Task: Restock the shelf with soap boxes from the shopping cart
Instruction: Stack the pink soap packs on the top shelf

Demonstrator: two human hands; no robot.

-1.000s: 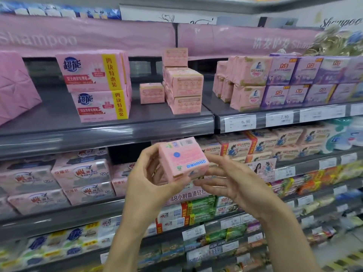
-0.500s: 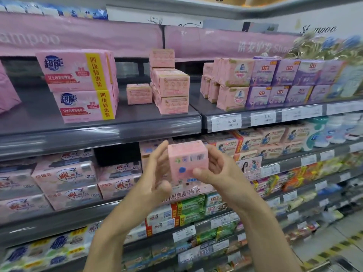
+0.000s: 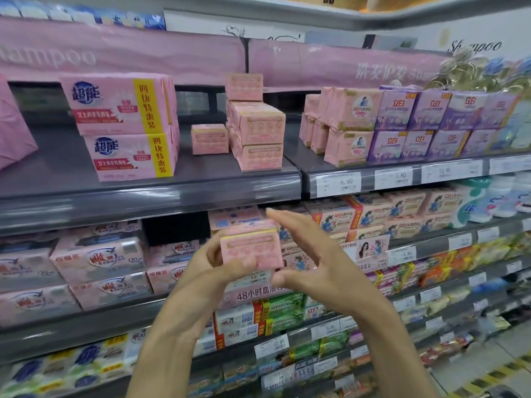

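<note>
The person holds a pink soap box (image 3: 249,248) in mid-air, in front of the middle shelf (image 3: 71,326) and below the upper shelf (image 3: 143,196). The left hand (image 3: 207,271) pinches it, thumb on the face and fingers behind. The right hand (image 3: 310,259) only steadies its side, fingers spread and fairly straight. My worry is the tall stack (image 3: 255,133) of matching boxes: a nudge on the way in could topple it. The box could also catch the upper shelf's front edge and slip from that light hold.

You can read 超能 on the big pink packs (image 3: 120,110), 6.90 on a price tag (image 3: 339,183) at the front edge of the shelf (image 3: 301,160), and Shampoo on the wall (image 3: 474,47).
</note>
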